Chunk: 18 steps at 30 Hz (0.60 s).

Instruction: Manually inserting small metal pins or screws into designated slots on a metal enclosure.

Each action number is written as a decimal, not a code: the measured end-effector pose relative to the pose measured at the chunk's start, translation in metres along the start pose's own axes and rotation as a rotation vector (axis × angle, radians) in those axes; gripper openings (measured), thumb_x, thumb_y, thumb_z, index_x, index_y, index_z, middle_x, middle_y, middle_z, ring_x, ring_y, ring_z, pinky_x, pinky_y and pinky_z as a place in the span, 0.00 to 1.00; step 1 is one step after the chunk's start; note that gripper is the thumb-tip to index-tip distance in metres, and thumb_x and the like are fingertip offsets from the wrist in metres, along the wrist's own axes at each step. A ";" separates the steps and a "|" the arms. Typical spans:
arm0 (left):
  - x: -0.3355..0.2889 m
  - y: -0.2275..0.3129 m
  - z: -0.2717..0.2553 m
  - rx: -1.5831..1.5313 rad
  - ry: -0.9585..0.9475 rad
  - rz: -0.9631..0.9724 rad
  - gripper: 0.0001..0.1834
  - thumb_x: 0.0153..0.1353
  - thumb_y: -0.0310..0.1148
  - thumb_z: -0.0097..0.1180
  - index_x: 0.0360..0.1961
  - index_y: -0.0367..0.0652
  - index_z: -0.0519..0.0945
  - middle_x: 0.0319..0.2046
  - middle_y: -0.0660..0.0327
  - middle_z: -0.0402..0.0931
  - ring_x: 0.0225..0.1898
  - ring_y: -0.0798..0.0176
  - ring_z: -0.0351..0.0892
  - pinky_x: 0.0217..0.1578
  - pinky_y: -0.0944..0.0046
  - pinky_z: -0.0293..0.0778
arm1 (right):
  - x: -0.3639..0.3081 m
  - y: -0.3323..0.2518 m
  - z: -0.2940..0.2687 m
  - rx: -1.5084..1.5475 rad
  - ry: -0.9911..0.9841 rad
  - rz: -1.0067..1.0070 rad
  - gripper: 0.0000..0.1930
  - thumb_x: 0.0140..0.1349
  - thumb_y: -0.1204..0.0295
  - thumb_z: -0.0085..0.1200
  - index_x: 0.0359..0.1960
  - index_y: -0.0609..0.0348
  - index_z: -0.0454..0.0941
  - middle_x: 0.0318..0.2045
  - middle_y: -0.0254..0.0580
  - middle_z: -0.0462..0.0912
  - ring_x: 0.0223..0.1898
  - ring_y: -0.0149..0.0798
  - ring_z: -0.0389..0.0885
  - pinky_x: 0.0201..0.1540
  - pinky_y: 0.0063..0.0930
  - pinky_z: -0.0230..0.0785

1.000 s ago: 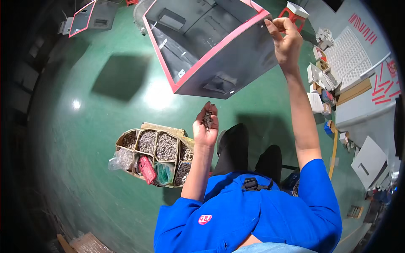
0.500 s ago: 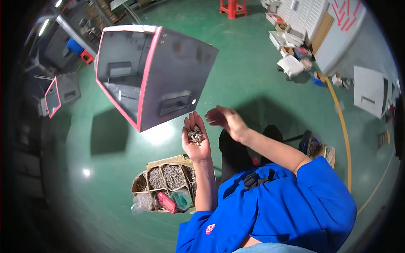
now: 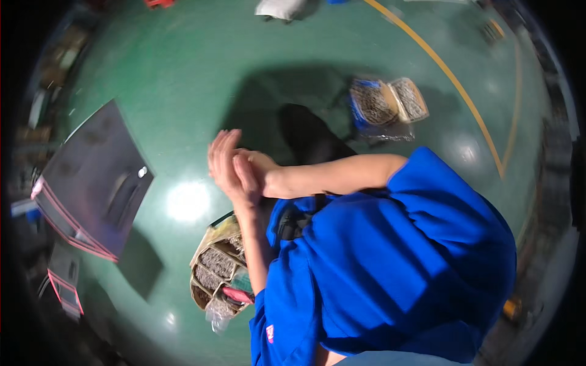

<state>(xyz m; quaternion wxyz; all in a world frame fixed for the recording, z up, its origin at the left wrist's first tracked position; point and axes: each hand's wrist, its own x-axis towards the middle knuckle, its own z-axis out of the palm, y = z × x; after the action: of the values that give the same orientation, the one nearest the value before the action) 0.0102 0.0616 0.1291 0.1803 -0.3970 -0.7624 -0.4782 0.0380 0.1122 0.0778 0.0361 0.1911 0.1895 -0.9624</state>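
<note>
My left hand (image 3: 227, 163) is raised in front of me, its fingers stretched and held side by side, the palm cupped toward my right hand (image 3: 260, 169). The two hands touch, right fingers mostly hidden against the left palm and thumb. The short grey metal fasteners seen in the left palm a moment earlier are covered now. Just below my left forearm stands a divided cardboard box (image 3: 196, 258) with small metal pieces in its compartments, a red packet (image 3: 237, 295) and clear plastic bags.
A dark grey cabinet (image 3: 101, 177) with pink-red edging hangs or stands at left; a smaller similar one (image 3: 66, 277) is below it. On the green floor, right of my legs, sit two open boxes of small parts (image 3: 372, 102) (image 3: 410, 99). A yellow line (image 3: 439, 61) crosses the floor.
My view has swung to the right, so the grey cabinet now appears far left. My right hand has come against my left, covering the palm that held the fasteners.
</note>
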 end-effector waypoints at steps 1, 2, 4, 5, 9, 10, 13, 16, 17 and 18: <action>-0.004 0.000 0.013 0.017 -0.035 -0.024 0.18 0.63 0.35 0.37 0.46 0.36 0.76 0.46 0.52 0.75 0.54 0.47 0.69 0.58 0.48 0.58 | -0.011 -0.009 -0.011 0.099 0.083 0.040 0.09 0.63 0.67 0.41 0.30 0.54 0.74 0.27 0.31 0.76 0.32 0.27 0.74 0.36 0.24 0.66; -0.002 0.006 0.019 0.073 -0.056 -0.034 0.19 0.64 0.35 0.37 0.48 0.36 0.74 0.48 0.52 0.74 0.55 0.46 0.68 0.58 0.48 0.58 | -0.022 -0.018 -0.009 0.201 0.122 0.095 0.10 0.63 0.67 0.41 0.29 0.54 0.74 0.27 0.32 0.76 0.31 0.27 0.74 0.34 0.25 0.66; -0.001 0.020 0.040 -0.015 -0.088 -0.034 0.20 0.66 0.36 0.34 0.49 0.35 0.73 0.50 0.51 0.72 0.57 0.47 0.66 0.58 0.52 0.58 | -0.027 -0.028 -0.056 0.486 -0.039 0.127 0.16 0.65 0.64 0.38 0.39 0.62 0.75 0.34 0.43 0.80 0.39 0.38 0.78 0.45 0.32 0.70; 0.004 0.025 0.046 -0.038 -0.083 -0.031 0.20 0.67 0.36 0.34 0.49 0.35 0.73 0.50 0.51 0.72 0.57 0.48 0.66 0.58 0.53 0.59 | -0.036 -0.041 -0.062 0.513 -0.029 0.054 0.15 0.65 0.64 0.40 0.39 0.61 0.76 0.38 0.46 0.79 0.44 0.43 0.77 0.50 0.37 0.68; 0.021 0.037 0.067 -0.165 -0.099 -0.079 0.20 0.68 0.37 0.33 0.49 0.34 0.73 0.50 0.51 0.73 0.56 0.49 0.67 0.58 0.54 0.59 | -0.070 -0.121 -0.107 0.573 0.059 -0.214 0.18 0.66 0.64 0.39 0.44 0.68 0.74 0.47 0.56 0.76 0.52 0.55 0.73 0.60 0.46 0.63; 0.022 0.037 0.071 -0.162 -0.109 -0.102 0.20 0.68 0.36 0.33 0.49 0.34 0.73 0.50 0.51 0.72 0.56 0.49 0.67 0.58 0.54 0.59 | -0.076 -0.139 -0.125 0.527 0.070 -0.317 0.19 0.66 0.64 0.39 0.45 0.70 0.73 0.47 0.56 0.76 0.51 0.53 0.74 0.59 0.45 0.64; 0.015 0.018 0.072 -0.127 -0.138 -0.120 0.19 0.69 0.35 0.33 0.50 0.34 0.72 0.51 0.51 0.71 0.57 0.50 0.66 0.58 0.55 0.59 | -0.091 -0.195 -0.180 0.258 0.307 -0.583 0.17 0.66 0.65 0.40 0.42 0.67 0.75 0.38 0.48 0.79 0.38 0.41 0.78 0.42 0.34 0.73; -0.003 -0.011 0.059 -0.061 -0.133 -0.252 0.19 0.69 0.37 0.34 0.48 0.34 0.73 0.51 0.51 0.71 0.57 0.52 0.66 0.58 0.56 0.59 | -0.086 -0.233 -0.251 0.141 0.514 -0.615 0.13 0.65 0.66 0.44 0.39 0.64 0.75 0.30 0.37 0.75 0.22 0.25 0.70 0.16 0.14 0.59; -0.010 -0.020 0.051 -0.025 -0.113 -0.307 0.19 0.70 0.37 0.34 0.48 0.34 0.73 0.51 0.50 0.71 0.57 0.52 0.66 0.58 0.56 0.59 | -0.080 -0.239 -0.267 0.153 0.506 -0.595 0.12 0.65 0.67 0.44 0.36 0.63 0.75 0.25 0.34 0.72 0.19 0.23 0.64 0.13 0.13 0.50; -0.019 -0.027 0.040 0.022 -0.086 -0.374 0.19 0.70 0.37 0.34 0.48 0.34 0.73 0.51 0.50 0.71 0.57 0.52 0.67 0.58 0.56 0.59 | -0.075 -0.246 -0.278 0.023 0.557 -0.548 0.11 0.64 0.68 0.45 0.35 0.63 0.75 0.24 0.33 0.71 0.17 0.23 0.63 0.12 0.14 0.51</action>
<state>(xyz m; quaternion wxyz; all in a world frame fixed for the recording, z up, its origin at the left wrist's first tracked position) 0.0052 0.0823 0.0823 0.0598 -0.2667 -0.8351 -0.4774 0.1708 0.4446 -0.0457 -0.2772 0.3880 0.2253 -0.8496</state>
